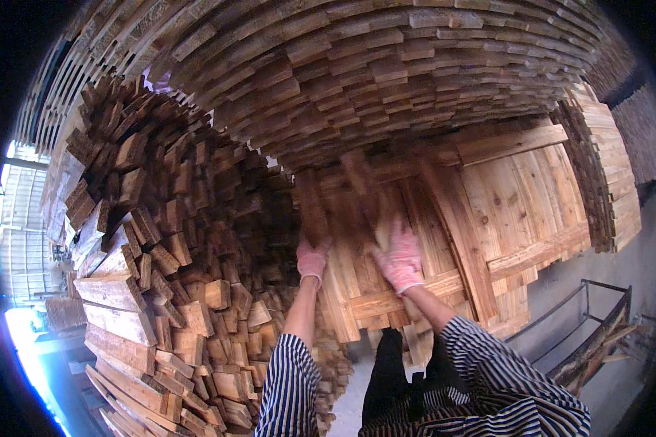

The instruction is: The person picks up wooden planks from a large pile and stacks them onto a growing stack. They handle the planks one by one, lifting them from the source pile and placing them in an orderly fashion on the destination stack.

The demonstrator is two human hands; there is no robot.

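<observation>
While the right part of the low stack (pixel 532 182) lies neatly covered, its left part looks unsettled

Although blur hides some detail, positions read as follows. Left hand (pixel 312 261), pink-gloved: at the left end of the low stack, near a reddish-brown board (pixel 312 207); cannot tell whether it grips. Right hand (pixel 402 260), also gloved: open, fingers spread, over the boards left of the low stack's middle.

Progress, judged from layout: on the low stack's right part, boards lie side by side, with a near strip (pixel 539 251) and a far strip (pixel 514 143) across them; this part seems done. A slanted board (pixel 463 244) crosses the low stack near its middle. Left of that, pieces look darker and less even, so placing or straightening probably remains. Number left: cannot tell.

Containers: no box or bin made out. An open metal frame (pixel 605 285) stands right of the low stack, wood scraps (pixel 618 334) beside it. Supply: a big heap of boards (pixel 204 320) left of the low stack; a wall of boards (pixel 386 69) behind it
</observation>
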